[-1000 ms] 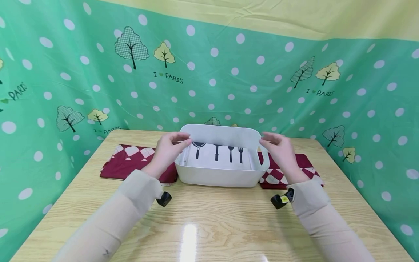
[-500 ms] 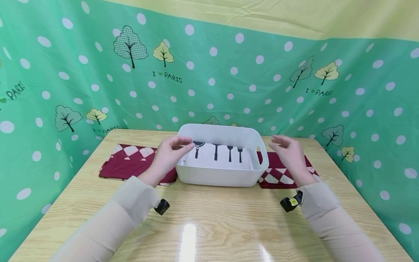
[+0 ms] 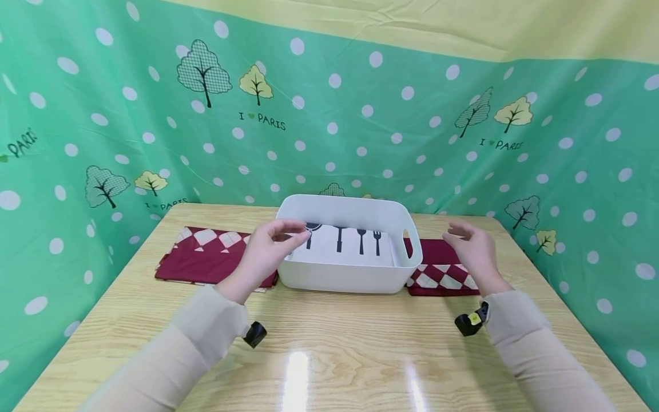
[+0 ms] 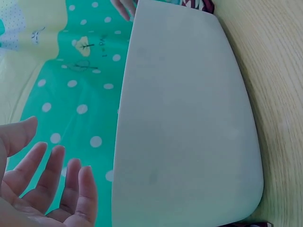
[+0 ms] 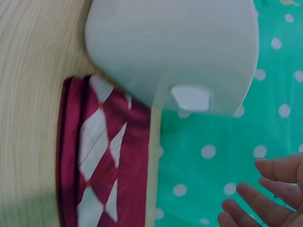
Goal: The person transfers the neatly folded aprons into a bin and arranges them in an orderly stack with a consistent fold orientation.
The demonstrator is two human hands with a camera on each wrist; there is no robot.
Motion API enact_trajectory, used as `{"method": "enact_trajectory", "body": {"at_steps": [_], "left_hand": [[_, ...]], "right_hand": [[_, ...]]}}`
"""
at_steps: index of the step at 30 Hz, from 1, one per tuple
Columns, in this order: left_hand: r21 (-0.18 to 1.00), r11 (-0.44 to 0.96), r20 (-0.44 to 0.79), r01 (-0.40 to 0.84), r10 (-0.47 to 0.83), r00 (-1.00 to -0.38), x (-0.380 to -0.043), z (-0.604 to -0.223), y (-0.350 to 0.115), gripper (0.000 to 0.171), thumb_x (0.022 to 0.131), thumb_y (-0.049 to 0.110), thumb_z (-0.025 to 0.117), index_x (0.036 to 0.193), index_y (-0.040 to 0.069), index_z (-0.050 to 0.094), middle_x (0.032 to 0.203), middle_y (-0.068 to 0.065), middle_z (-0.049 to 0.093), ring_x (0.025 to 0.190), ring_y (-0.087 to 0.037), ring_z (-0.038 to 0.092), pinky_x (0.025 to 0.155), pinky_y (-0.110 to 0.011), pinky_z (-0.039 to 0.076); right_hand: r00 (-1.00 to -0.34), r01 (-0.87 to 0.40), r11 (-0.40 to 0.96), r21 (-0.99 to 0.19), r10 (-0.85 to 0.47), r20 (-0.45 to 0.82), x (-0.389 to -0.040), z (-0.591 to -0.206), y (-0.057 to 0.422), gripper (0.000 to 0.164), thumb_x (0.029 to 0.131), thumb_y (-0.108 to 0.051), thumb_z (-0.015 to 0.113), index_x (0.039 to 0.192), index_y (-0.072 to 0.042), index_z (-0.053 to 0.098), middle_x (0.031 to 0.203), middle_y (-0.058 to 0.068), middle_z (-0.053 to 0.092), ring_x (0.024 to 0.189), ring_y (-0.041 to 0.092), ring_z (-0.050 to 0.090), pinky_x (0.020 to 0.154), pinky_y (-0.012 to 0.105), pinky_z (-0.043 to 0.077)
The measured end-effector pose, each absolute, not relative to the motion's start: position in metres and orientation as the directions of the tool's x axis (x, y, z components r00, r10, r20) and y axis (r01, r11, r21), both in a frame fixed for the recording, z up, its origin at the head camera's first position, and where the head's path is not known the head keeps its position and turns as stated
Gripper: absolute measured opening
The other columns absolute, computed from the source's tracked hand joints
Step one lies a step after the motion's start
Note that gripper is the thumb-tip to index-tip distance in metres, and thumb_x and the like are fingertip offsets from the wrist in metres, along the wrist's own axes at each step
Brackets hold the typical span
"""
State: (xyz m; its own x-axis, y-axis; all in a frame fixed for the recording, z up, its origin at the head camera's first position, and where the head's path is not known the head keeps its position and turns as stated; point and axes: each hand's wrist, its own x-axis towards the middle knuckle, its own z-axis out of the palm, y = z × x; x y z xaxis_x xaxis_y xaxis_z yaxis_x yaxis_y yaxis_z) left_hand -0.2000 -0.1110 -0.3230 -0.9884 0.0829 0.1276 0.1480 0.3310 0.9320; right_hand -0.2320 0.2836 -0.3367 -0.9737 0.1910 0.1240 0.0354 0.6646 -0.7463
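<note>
A white plastic basket [image 3: 342, 278] with handle holes stands in the middle of the table in the head view. Inside it lies a white cloth [image 3: 350, 249] printed with dark kitchen utensils. My left hand [image 3: 268, 254] hovers by the basket's left end, fingers relaxed and holding nothing; the left wrist view shows its spread fingers beside the basket wall [image 4: 184, 118]. Over the folded burgundy cloth [image 3: 436, 276] on the right, my right hand [image 3: 473, 252] hangs apart from the basket, its fingers loosely bent around nothing. That cloth [image 5: 130, 156] fills the lower middle of the right wrist view.
Another folded burgundy cloth [image 3: 206, 260] with white diamonds lies left of the basket, partly behind my left hand. The wooden table [image 3: 350, 343] reaches back to a green polka-dot curtain [image 3: 360, 126] that hangs behind and along both sides.
My right hand has moved right, away from the basket's handle end. The left hand has shifted slightly, staying near the left end. Basket and cloths stay in place.
</note>
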Motion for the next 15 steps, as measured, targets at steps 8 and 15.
{"method": "enact_trajectory", "body": {"at_steps": [8,15], "left_hand": [[0.968,0.233,0.071,0.097,0.118,-0.990,-0.190,-0.327,-0.107,0.035,0.092,0.022,0.071,0.124,0.008,0.066,0.121,-0.012,0.067,0.101,-0.022,0.066,0.079,-0.034,0.061],[0.982,0.173,0.054,0.079,0.143,-0.988,-0.185,-0.334,-0.102,0.035,0.093,0.020,0.070,0.124,0.006,0.065,0.121,-0.012,0.066,0.100,-0.021,0.067,0.079,-0.035,0.061]], "right_hand": [[-0.971,0.100,0.652,-0.751,0.229,0.069,-0.234,-0.352,0.302,0.058,0.101,-0.038,0.052,0.148,-0.004,0.045,0.144,0.024,0.052,0.132,0.043,0.047,0.104,0.056,0.044],[-0.961,0.156,0.670,-0.726,0.273,0.046,-0.234,-0.363,0.316,0.058,0.102,-0.037,0.050,0.149,-0.003,0.042,0.144,0.026,0.050,0.129,0.043,0.048,0.100,0.054,0.047]]}}
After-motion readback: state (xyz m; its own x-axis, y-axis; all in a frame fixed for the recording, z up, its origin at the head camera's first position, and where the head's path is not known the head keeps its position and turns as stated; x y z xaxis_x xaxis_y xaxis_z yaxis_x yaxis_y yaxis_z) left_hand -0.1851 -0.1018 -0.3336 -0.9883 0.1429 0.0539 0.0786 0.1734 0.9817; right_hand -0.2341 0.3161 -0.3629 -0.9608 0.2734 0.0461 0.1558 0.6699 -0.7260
